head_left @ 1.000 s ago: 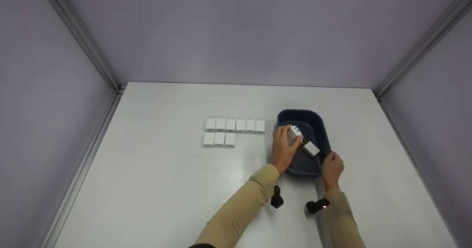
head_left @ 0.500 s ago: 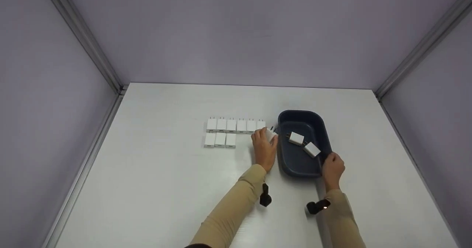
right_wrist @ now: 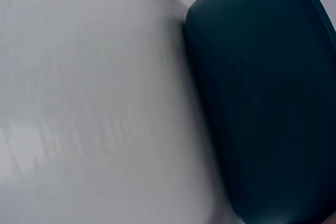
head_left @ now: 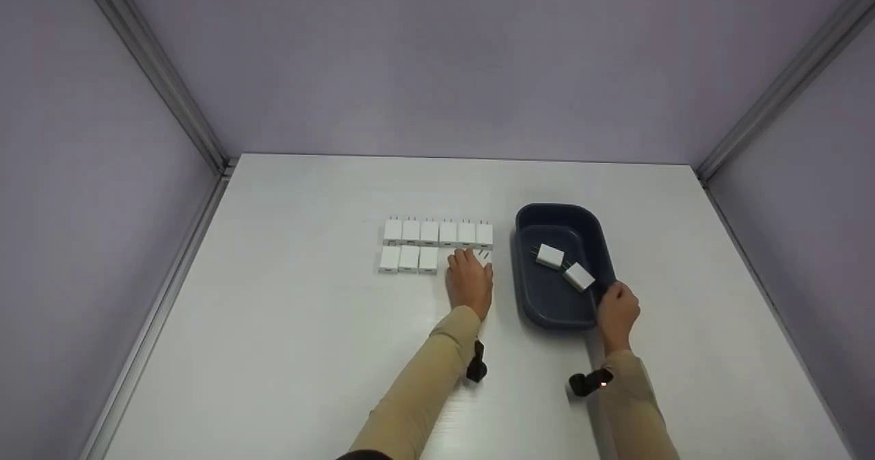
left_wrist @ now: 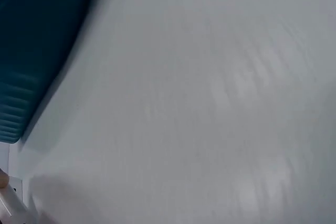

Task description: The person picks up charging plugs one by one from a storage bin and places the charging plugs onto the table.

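My left hand [head_left: 470, 283] holds a white plug-in charger [head_left: 482, 257] by its sides, its two prongs tilted up. The hand is just below the right end of a row of white chargers [head_left: 448, 233], to the right of a shorter front row of three [head_left: 409, 260]. In the left wrist view a fingertip [left_wrist: 3, 179] and the held charger [left_wrist: 12, 204] show only at the lower left corner. My right hand [head_left: 617, 313] grips the right rim of a dark blue plastic bin [head_left: 557, 315]. Two chargers lie inside it, one [head_left: 549, 256] beside the other [head_left: 580, 277].
The white tabletop [head_left: 287, 350] runs to a back edge against a pale wall [head_left: 437, 63]. Metal frame posts [head_left: 157, 70] stand at the corners. In the right wrist view the bin's side [right_wrist: 262, 98] fills the right half.
My left hand has let go of a charger inside the bin, then moved left with another charger to the front row's right side. The right hand has stayed on the bin's rim.
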A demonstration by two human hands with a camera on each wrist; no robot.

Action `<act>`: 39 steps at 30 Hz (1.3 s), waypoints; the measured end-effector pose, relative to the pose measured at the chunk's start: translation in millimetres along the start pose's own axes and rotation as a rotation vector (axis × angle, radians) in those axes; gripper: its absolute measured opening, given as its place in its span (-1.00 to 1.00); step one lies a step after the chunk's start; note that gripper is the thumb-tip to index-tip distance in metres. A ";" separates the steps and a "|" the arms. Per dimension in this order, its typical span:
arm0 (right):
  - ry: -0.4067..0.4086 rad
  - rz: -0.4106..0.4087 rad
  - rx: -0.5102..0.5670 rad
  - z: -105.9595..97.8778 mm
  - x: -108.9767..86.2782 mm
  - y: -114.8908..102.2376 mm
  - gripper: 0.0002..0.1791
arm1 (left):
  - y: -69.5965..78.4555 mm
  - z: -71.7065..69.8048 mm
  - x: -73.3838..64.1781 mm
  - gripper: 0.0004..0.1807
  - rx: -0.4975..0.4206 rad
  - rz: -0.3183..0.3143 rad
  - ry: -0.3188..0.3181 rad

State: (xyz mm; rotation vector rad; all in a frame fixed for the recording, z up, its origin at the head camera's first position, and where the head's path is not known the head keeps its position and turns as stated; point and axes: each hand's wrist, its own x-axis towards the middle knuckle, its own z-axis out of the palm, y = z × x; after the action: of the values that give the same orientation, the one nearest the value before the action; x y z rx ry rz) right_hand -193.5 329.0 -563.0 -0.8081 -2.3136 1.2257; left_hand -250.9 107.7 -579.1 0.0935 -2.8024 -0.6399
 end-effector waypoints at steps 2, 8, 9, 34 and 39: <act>0.000 0.004 0.007 0.5 -0.2 0.0 -0.59 | -2.0 -0.3 1.0 -0.54 0.031 0.002 -0.002; 0.001 0.003 0.014 1.6 -0.8 0.7 -0.59 | -9.0 -0.6 2.5 -0.52 0.086 -0.005 -0.029; 0.001 0.003 0.013 1.6 -0.8 0.9 -0.59 | -10.2 -0.6 2.7 -0.52 0.087 -0.011 -0.033; -0.004 0.014 0.052 3.3 -5.7 -1.2 -0.60 | -16.9 -12.0 -22.6 -0.25 0.347 0.161 -0.164; -0.003 0.023 0.063 4.3 -6.8 -1.0 -0.61 | -22.8 -10.0 -19.0 -0.23 0.366 0.142 -0.143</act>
State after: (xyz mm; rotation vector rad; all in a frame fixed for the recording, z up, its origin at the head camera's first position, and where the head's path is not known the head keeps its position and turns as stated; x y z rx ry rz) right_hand -191.2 321.5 -565.0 -0.8138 -2.2621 1.3037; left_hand -229.8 85.3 -584.9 -0.0841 -2.9975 -0.1003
